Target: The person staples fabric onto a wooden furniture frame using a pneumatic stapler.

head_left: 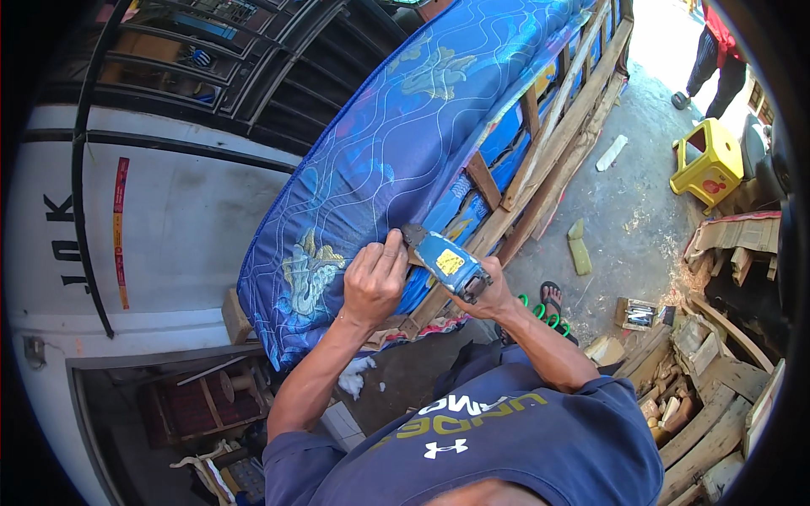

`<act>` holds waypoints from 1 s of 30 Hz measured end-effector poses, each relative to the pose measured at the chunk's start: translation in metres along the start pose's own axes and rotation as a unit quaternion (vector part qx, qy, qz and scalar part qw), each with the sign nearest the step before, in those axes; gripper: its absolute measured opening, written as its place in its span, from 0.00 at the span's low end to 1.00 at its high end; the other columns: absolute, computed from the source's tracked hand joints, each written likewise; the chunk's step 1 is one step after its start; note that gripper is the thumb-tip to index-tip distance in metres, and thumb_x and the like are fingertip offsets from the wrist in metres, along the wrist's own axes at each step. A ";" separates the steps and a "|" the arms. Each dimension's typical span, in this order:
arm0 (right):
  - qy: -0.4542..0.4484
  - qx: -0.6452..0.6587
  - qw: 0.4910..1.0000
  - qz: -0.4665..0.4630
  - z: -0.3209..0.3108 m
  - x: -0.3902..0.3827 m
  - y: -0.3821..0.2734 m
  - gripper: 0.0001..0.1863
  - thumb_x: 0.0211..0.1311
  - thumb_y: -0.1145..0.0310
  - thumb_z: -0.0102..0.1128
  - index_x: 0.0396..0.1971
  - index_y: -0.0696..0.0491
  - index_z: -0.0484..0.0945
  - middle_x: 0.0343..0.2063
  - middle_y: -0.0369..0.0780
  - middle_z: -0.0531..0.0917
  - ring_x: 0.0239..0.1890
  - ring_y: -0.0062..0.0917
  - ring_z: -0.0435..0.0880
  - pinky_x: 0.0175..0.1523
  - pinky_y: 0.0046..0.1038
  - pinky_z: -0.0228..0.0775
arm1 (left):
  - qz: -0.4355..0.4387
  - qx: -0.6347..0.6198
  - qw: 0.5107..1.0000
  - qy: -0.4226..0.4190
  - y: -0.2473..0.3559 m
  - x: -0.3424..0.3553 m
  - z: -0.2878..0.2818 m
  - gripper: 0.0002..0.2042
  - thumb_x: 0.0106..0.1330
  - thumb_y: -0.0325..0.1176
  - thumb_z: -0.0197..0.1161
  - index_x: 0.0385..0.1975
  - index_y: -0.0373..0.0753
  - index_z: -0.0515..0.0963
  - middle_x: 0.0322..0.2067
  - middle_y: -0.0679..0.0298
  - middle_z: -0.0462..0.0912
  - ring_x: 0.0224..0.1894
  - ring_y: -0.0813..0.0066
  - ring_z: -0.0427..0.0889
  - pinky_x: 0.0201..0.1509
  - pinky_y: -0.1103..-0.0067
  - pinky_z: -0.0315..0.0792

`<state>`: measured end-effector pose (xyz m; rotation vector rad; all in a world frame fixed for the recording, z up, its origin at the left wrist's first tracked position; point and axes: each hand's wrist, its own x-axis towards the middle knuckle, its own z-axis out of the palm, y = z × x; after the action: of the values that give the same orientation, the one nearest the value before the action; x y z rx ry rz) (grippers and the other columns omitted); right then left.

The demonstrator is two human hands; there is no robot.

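Observation:
My right hand (492,293) is wrapped round a blue staple gun (440,260) with a yellow label. The tool's dark nose sits against the edge of a shiny blue patterned fabric cover (354,185). Close beside the nose, my left hand (374,280) pinches that fabric, its fingertips nearly touching the tool. The cover lies over a long padded piece with an open wooden frame (553,152), its slats facing right. Below my right forearm hang bright green coils of hose (550,320).
A yellow plastic stool (707,164) stands on the concrete floor at the right. Beyond it is a person in a red top (724,38). Wood offcuts (671,405) and a small box (634,314) lie at lower right. A white wall (194,219) is at left.

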<state>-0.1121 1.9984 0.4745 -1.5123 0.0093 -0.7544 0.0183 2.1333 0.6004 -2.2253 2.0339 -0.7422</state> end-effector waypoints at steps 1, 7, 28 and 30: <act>-0.017 -0.002 1.000 0.010 -0.001 0.002 -0.001 0.26 0.47 0.75 0.71 0.50 0.61 0.78 0.25 0.47 0.85 0.28 0.37 0.88 0.32 0.31 0.76 | -0.002 -0.004 1.000 0.002 -0.001 0.001 0.000 0.07 0.55 0.23 0.65 0.33 0.26 0.81 0.44 0.52 0.83 0.30 0.69 0.77 0.32 0.74 0.75; -0.006 -0.024 1.000 0.002 -0.002 0.016 -0.002 0.22 0.48 0.75 0.70 0.47 0.61 0.79 0.24 0.47 0.85 0.26 0.37 0.88 0.32 0.31 0.76 | -0.007 -0.003 1.000 0.021 -0.004 0.007 0.005 0.06 0.52 0.22 0.64 0.29 0.28 0.80 0.44 0.54 0.83 0.30 0.69 0.77 0.33 0.75 0.76; 0.046 -0.033 0.989 0.137 -0.056 0.048 0.000 0.07 0.53 0.72 0.64 0.25 0.60 0.81 0.17 0.39 0.82 0.21 0.15 0.79 0.29 0.29 0.72 | -0.099 0.023 0.993 -0.053 0.023 -0.006 -0.014 0.11 0.55 0.26 0.60 0.39 0.35 0.80 0.46 0.58 0.80 0.40 0.67 0.76 0.44 0.74 0.73; 0.053 -0.016 0.993 0.107 -0.053 0.046 -0.002 0.07 0.52 0.72 0.65 0.25 0.60 0.81 0.16 0.38 0.81 0.20 0.16 0.78 0.28 0.29 0.71 | -0.089 0.211 0.973 0.036 0.028 -0.010 -0.030 0.17 0.59 0.29 0.59 0.49 0.43 0.80 0.48 0.59 0.78 0.46 0.66 0.72 0.51 0.71 0.68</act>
<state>-0.1016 1.9307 0.4914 -1.4726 0.2615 -0.6627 -0.0195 2.1478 0.6142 -2.1660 1.5254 -1.1619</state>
